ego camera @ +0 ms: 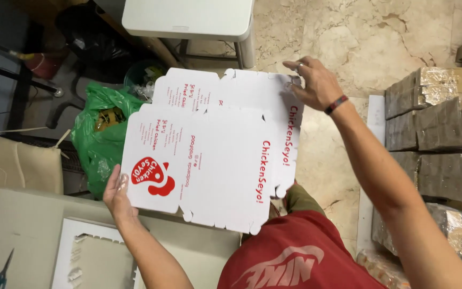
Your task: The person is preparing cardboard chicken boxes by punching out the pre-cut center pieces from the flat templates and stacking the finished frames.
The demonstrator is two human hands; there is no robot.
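Between my two hands, above my lap, two flat white carton blanks with red print (215, 155) are held spread out, one overlapping the other. My left hand (117, 194) pinches the near-left edge of the front blank, thumb over the printed face; my right hand (316, 83) grips the far-right corner of the rear blank, fingers curled over its edge, a red-and-black band on the wrist. Both hands are clamped on card and set well apart. Because each hand seems to hold a different sheet, I judge that the two could slide apart, and a loose one would drop toward the green plastic bag (98, 134) of scraps at left or onto the marble floor (343, 37). A tight pull could also crease the card along its scored tabs. At near left lies a grey table (22, 225) bearing a white punched-out frame of card (70, 241) and blue-handled scissors (1, 270). At right stand wrapped bundles of brown card (434, 107), close to my right forearm. A white stool (188, 18) stands at the far side.
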